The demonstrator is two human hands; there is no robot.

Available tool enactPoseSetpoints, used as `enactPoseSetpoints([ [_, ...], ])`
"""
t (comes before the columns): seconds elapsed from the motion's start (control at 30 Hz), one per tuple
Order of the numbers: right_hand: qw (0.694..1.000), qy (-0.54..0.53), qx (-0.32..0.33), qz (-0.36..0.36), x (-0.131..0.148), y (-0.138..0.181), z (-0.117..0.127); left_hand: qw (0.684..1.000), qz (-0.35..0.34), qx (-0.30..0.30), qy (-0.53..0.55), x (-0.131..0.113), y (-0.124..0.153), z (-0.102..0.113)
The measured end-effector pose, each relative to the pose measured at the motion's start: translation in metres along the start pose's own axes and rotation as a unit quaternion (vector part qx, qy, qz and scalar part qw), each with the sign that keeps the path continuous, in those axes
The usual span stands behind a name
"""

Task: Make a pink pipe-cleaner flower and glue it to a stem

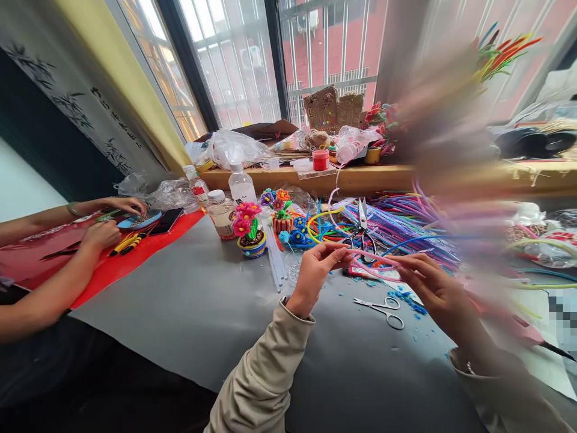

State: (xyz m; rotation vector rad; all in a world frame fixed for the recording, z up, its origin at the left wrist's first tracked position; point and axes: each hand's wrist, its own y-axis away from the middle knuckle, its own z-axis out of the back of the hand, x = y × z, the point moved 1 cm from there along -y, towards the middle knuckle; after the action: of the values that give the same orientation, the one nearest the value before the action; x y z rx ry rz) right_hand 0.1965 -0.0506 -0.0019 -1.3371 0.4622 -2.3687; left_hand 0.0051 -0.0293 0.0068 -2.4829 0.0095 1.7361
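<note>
My left hand [315, 270] pinches one end of a pink pipe cleaner [372, 258] above the grey table sheet [202, 307]. My right hand [428, 285] grips the same pipe cleaner a short way to the right, fingers closed on it. Small silver scissors [383, 308] lie on the sheet just below and between my hands. Black-handled scissors [360, 231] rest on a heap of coloured pipe cleaners [406, 222] behind my hands. Blue fuzz scraps [408, 299] are scattered near my right hand.
Small pots with pipe-cleaner flowers [250, 231] and clear bottles [222, 211] stand left of the heap. Another person's hands [101, 231] work on a red sheet [121, 258] at the left. A cluttered wooden sill [360, 174] runs along the window. A blurred shape covers the upper right.
</note>
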Motion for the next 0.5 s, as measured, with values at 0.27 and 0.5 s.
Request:
enactPoseSetpoints([
  [0.27,0.999,-0.009,-0.022,-0.045,-0.0109,0.0053,0.0031,0.999,0.031,0.005,0.002,-0.0001,-0.0009,0.0013],
  [0.5,0.999,-0.003,-0.024,-0.048,-0.0090,0.0065,0.0027,0.998,0.033,0.041,-0.036,-0.0024,-0.0014,0.0008],
])
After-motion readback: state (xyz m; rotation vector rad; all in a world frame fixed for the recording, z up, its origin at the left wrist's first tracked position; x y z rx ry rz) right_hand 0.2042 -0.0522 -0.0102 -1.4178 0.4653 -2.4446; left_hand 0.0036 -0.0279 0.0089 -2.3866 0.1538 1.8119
